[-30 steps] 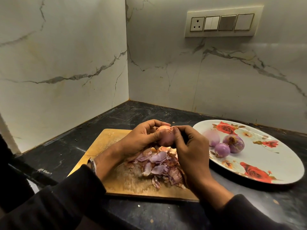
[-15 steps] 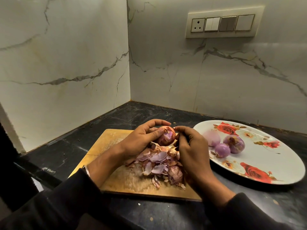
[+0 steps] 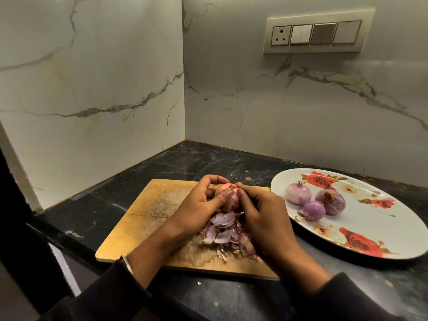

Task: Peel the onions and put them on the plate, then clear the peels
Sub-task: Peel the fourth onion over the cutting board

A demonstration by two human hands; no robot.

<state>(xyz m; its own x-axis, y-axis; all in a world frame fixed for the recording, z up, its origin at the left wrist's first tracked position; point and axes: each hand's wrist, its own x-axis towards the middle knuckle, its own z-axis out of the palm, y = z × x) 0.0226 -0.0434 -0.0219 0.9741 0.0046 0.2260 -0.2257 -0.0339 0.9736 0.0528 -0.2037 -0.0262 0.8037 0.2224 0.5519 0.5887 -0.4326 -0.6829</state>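
Held above the board (image 3: 148, 218): one onion (image 3: 228, 198), part-peeled, papery skin still on its far end, cupped between both hands. Left hand (image 3: 196, 205) curled round its left side, fingers arched over the top, thumb pressed across the near face. Right hand (image 3: 261, 216) curled against its right side, fingertips (image 3: 238, 185) pinching at the skin on top. Directly below the onion, on the board's right half: a heap of purple peels (image 3: 225, 235), partly hidden under the right hand.

Compared with half a second ago: onion turned, paler skin now facing up where the glossy purple side showed; left thumb shifted further across the near face; right fingertips moved up from beside the onion to its top. Peels, board and plate (image 3: 370, 230) unchanged in place.

Right of the board, just beside it: the plate, white with red roses. On its left part, three peeled onions (image 3: 315, 200) close together, two behind and a smaller one in front.

Under the board: a dark stone counter (image 3: 208, 158), scuffed, with a few specks. Behind the board: a corner of white marble-look wall (image 3: 92, 89) with grey veins. High on the wall, above the plate: a switch panel (image 3: 315, 33) with one socket and switches. Dark sleeves on both forearms, a bangle (image 3: 127, 262) at the left wrist.
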